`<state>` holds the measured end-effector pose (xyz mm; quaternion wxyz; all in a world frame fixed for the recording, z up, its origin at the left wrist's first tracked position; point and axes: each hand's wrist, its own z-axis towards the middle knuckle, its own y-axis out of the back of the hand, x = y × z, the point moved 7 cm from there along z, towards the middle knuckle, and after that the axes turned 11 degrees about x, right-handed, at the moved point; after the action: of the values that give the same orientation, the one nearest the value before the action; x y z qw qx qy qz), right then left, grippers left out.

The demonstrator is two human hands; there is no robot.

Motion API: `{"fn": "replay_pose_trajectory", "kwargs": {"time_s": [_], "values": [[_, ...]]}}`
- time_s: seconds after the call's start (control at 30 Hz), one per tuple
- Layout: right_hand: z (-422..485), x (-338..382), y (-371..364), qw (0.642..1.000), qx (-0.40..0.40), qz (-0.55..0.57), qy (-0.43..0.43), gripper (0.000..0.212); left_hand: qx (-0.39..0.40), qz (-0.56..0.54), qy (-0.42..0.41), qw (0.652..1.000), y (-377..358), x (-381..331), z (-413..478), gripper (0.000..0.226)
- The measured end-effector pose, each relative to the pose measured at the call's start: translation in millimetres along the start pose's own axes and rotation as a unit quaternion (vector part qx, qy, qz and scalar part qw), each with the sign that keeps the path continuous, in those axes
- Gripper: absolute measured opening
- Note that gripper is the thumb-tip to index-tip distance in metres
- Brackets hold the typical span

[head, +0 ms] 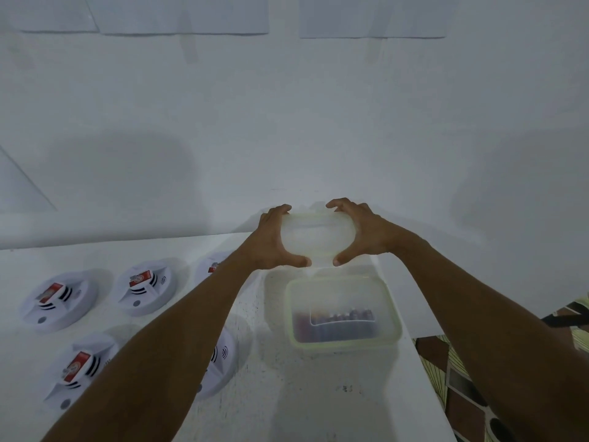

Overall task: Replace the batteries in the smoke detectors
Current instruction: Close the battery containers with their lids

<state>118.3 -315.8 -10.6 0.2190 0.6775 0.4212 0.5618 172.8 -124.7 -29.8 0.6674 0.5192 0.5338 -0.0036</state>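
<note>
Both hands are grasping a translucent plastic lid [317, 234] with a pale green seal, holding it up in the air in front of the white wall [287, 122]. The left hand [271, 240] is gripping the lid's left side, fingers curling over the far edge and thumb hooking under the near edge. The right hand [363, 232] is mirroring it on the right side, so the two thumbs are nearly meeting below the lid. Directly beneath the lid, an open translucent container [344, 344] with a green rim is sitting on the white desk [287, 393], near its right edge. Inside it a row of dark and reddish batteries [334, 320] is lying along the bottom, blurred by the cloudy plastic. To the left of the container, five round white smoke detectors are lying on the desk in two rows. The far left one [55, 301], the middle one [145, 287] and the near left one [76, 370] are each showing a red battery in the housing. A fourth detector [212, 267] and a fifth detector [220, 358] are peeking out from behind the left forearm, mostly hidden. Patterned floor [462, 378] is showing past the desk's right edge.
</note>
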Motion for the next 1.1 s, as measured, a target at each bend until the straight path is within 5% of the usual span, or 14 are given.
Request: {"fn": "replay_pose_trajectory", "kwargs": {"time_s": [0.53, 0.8, 1.1], "values": [[-31, -17, -10, 0.997, -0.025, 0.077, -0.019, 0.090, -0.032, 0.020, -0.003, 0.999, -10, -7, -21, 0.106], [-93, -13, -22, 0.959, -0.184, 0.218, -0.004, 0.050, -0.096, -0.046, -0.035, 0.994, -20, -25, -72, 0.083], [-156, -13, -97, 0.924, -0.224, 0.311, -0.001, 0.026, -0.153, -0.167, -0.051, 0.973, -70, -17, -137, 0.048]]}}
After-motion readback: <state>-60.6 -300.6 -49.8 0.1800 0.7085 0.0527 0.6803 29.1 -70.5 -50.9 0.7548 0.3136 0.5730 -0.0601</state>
